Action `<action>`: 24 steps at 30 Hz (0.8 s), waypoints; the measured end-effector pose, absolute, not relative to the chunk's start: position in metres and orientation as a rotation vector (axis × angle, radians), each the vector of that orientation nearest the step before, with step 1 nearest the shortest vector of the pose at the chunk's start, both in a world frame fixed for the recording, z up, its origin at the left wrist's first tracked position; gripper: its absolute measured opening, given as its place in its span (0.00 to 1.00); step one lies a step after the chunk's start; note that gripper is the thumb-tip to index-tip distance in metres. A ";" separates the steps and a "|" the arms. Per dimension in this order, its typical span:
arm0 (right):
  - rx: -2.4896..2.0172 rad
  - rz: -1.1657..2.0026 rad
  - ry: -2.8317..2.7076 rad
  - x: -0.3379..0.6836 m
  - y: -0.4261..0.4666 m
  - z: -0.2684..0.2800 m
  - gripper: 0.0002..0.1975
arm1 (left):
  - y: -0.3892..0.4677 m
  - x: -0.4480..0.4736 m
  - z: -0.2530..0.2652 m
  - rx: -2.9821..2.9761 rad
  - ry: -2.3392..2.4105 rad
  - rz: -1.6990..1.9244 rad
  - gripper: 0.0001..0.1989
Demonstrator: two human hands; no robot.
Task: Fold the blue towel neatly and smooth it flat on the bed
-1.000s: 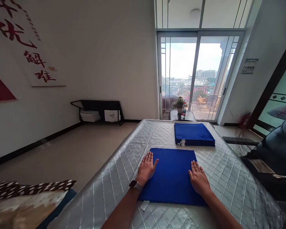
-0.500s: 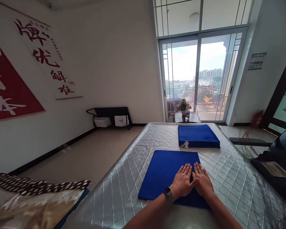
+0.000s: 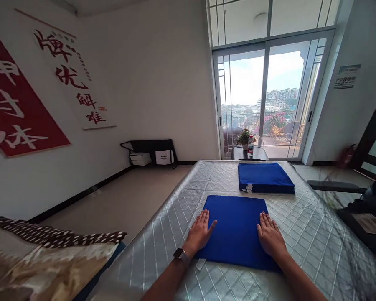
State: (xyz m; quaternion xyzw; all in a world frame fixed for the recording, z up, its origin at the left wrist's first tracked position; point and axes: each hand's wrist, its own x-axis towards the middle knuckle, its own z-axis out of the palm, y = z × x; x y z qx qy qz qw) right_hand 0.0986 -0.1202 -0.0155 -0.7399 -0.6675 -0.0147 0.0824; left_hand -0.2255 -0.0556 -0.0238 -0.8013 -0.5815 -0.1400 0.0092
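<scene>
A flat blue fabric piece (image 3: 235, 230), roughly square, lies in front of me on a silver quilted cover (image 3: 163, 251). On its left edge rests my left hand (image 3: 199, 231), open and palm down, the thumb pointing inward; a watch (image 3: 179, 253) is on that wrist. My right hand (image 3: 271, 235) lies flat on the right edge, fingers stretched out. A small white tag (image 3: 200, 264) sticks out at the near left edge of the fabric. Beyond it sits a stack of similar blue fabric pieces (image 3: 265, 176) with white tags at its near left corner.
Past the far edge stands a small dark table (image 3: 250, 154) with a potted plant (image 3: 244, 137) and a bottle (image 3: 250, 147). Patterned bedding (image 3: 56, 259) is at the lower left. A black rack (image 3: 150, 147) holds white boxes by the wall. A dark chair (image 3: 363, 217) is at right.
My left hand has slid left from beside the right hand to the fabric's left edge. The right hand stays near the right edge. The view has turned slightly left.
</scene>
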 end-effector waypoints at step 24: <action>-2.153 0.012 -2.013 0.088 -0.174 -0.017 0.33 | -0.076 -0.186 -0.008 -2.538 -1.739 -0.489 0.41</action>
